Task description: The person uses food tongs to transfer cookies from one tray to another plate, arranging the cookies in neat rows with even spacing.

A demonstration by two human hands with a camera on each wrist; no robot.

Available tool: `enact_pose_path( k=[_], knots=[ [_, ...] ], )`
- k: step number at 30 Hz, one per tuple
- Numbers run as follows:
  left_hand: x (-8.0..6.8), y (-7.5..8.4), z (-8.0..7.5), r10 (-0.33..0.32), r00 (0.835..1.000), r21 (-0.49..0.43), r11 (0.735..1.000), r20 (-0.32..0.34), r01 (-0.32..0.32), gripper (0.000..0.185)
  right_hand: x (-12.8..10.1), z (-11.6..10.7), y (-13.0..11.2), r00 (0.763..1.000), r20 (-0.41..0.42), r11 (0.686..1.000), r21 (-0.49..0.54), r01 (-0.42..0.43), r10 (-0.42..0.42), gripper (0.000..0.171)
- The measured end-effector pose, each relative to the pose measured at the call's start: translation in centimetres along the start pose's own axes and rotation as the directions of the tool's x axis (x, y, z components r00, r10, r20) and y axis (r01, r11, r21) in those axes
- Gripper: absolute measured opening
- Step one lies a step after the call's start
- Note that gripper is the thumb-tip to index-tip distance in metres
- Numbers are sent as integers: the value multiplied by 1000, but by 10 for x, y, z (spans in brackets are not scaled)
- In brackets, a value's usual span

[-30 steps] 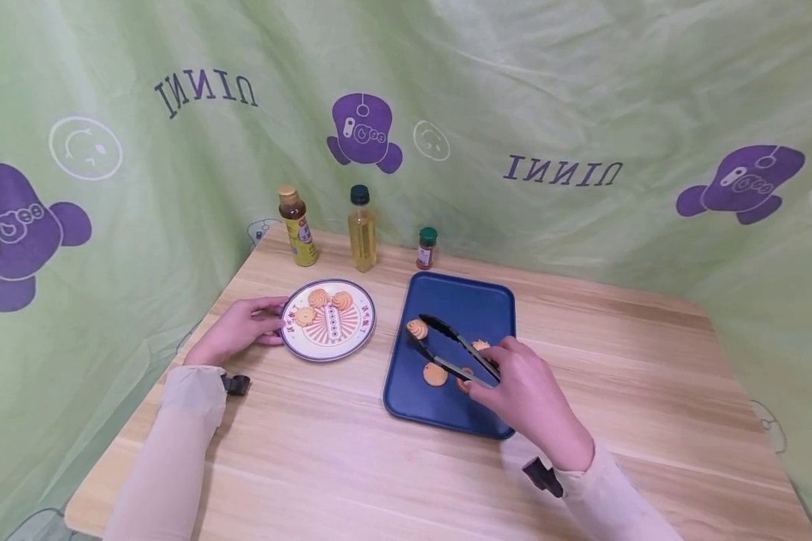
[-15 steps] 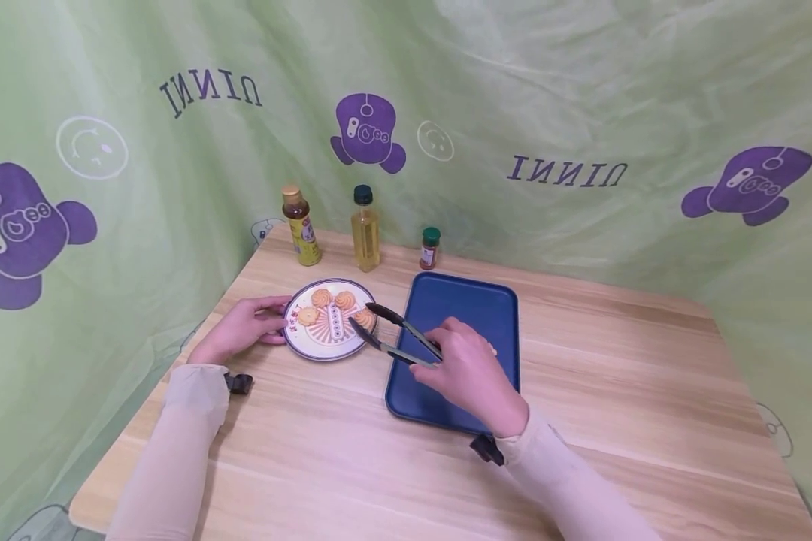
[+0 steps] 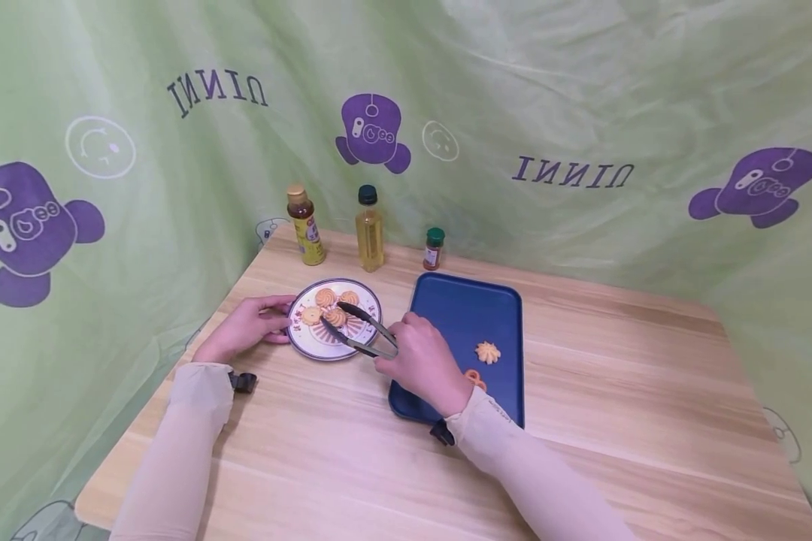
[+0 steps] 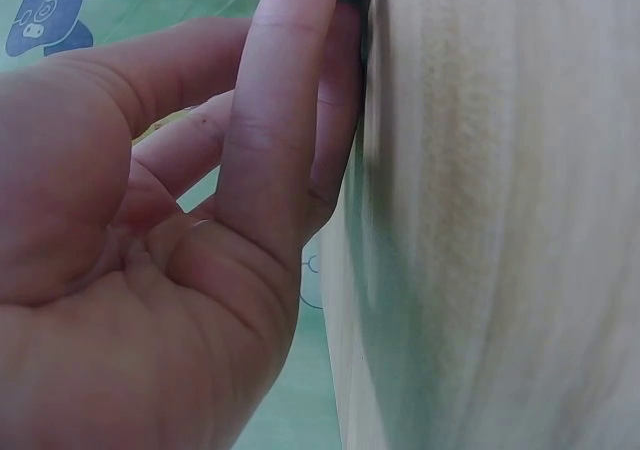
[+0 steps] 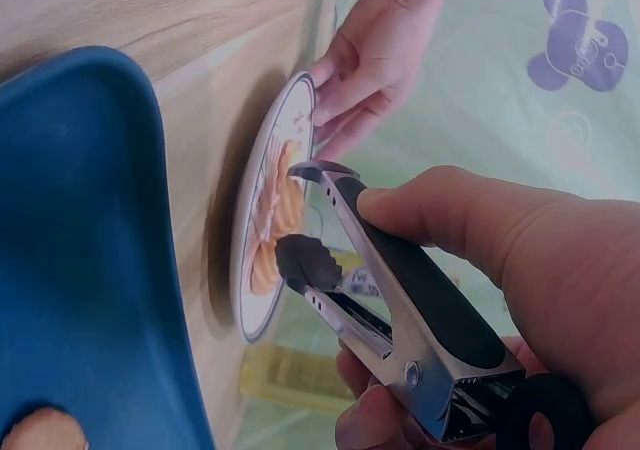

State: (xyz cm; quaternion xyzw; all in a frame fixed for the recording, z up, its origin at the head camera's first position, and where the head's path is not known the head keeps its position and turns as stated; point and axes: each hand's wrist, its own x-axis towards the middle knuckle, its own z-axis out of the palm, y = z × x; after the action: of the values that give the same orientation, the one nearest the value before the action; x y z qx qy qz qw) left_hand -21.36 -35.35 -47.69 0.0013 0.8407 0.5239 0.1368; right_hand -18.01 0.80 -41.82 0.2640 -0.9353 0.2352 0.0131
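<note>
The plate (image 3: 309, 344), near the left edge of the desk (image 3: 616, 383), is steadied, seemingly, by the left hand (image 3: 246, 330), fingers loosely extended; tongs (image 3: 376, 325) are gripped in the right hand (image 3: 425, 359), tips parted around a cookie (image 3: 336, 318).

Purple lettering (image 3: 572, 172) on the green backdrop (image 3: 555, 75) twice appears to read "INNIU"; red characters (image 3: 297, 318) on the plate (image 3: 326, 350) and the yellow bottle label (image 3: 308, 234) prove illegible
</note>
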Motion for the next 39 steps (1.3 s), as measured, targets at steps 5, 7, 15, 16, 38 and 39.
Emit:
enact_pose_path(
  k=[5, 7, 15, 16, 38, 39],
  knots=[
    [2, -1, 1, -6, 1000, 9, 1000, -6, 6, 63, 4, 5, -2, 1000, -3, 1000, -14, 17, -17, 29],
    [3, -2, 0, -11, 1000, 5, 1000, -7, 11, 63, 5, 6, -3, 1000, 1, 1000, -16, 13, -13, 30],
    [2, 1, 0, -25, 1000, -7, 1000, -10, 25, 63, 6, 6, -2, 1000, 12, 1000, -15, 2, -2, 33],
    [2, 1, 0, -21, 1000, -5, 1000, -10, 21, 63, 5, 6, -2, 1000, 13, 1000, -11, 0, 1, 33],
    [-1, 2, 0, -15, 1000, 7, 1000, -4, 15, 63, -22, -6, 17, 996, 4, 995, 54, -84, 84, 49],
    [-1, 3, 0, -18, 1000, 9, 1000, -5, 18, 63, -25, -7, 19, 996, 6, 994, 63, -94, 94, 49]
  ],
)
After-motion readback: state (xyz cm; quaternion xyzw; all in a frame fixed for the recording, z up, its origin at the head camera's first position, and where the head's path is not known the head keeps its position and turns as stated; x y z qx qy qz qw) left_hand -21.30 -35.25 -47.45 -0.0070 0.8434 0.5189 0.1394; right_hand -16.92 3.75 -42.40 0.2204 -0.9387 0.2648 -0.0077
